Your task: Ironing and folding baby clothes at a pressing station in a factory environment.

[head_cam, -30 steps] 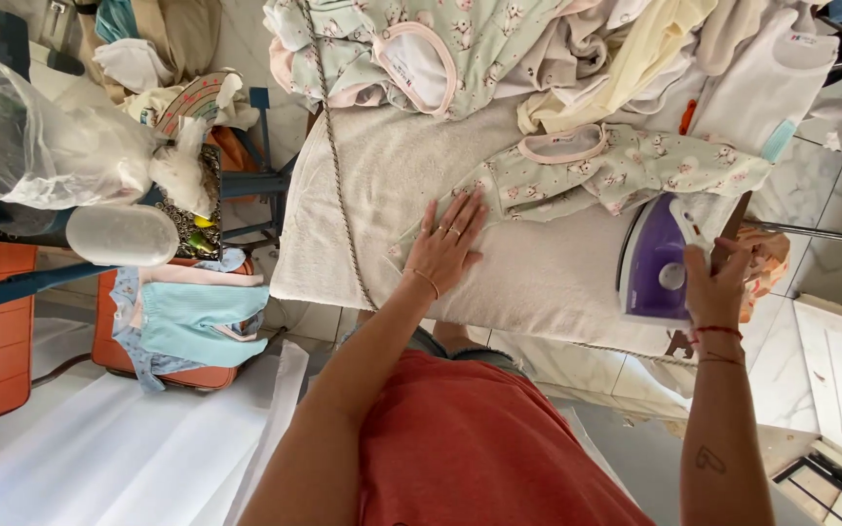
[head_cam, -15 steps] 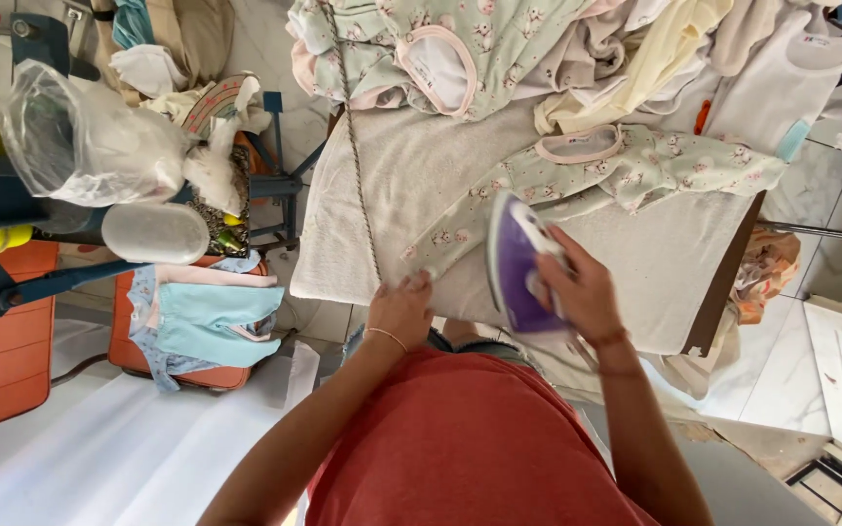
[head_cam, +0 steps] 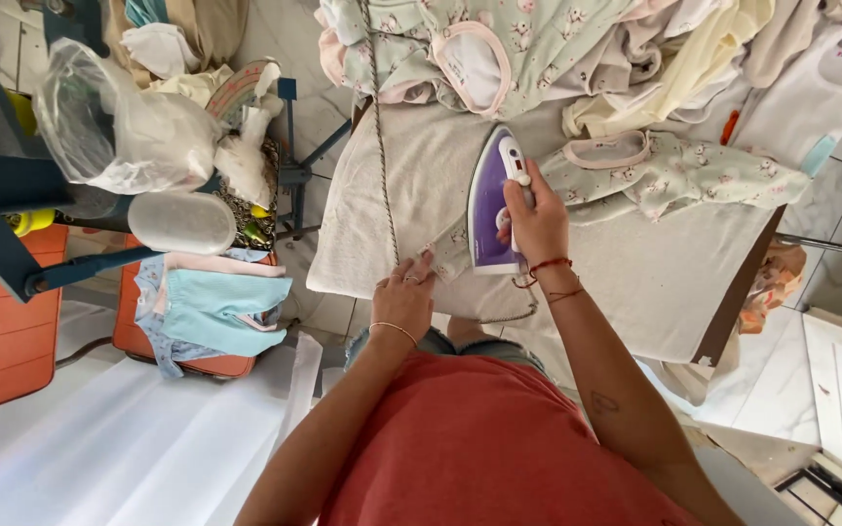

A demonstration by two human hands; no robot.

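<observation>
My right hand (head_cam: 536,216) grips the handle of a purple and white iron (head_cam: 491,200), which rests sole-down on a small green patterned baby garment (head_cam: 674,173) spread over the cloth-covered ironing board (head_cam: 655,282). My left hand (head_cam: 404,299) lies flat near the board's front edge, fingers pinning the garment's near end just left of the iron. The iron's braided cord (head_cam: 380,136) runs up the board past my left hand.
A heap of baby clothes (head_cam: 538,49) covers the far end of the board. To the left are a clear plastic bag (head_cam: 114,131), a white lidded container (head_cam: 182,222), folded blue and pink clothes (head_cam: 211,304) on an orange box, and a blue frame.
My right hand brought the iron from the board's right edge across to the garment and set it down. My left hand slid back to the near edge and now holds the cloth.
</observation>
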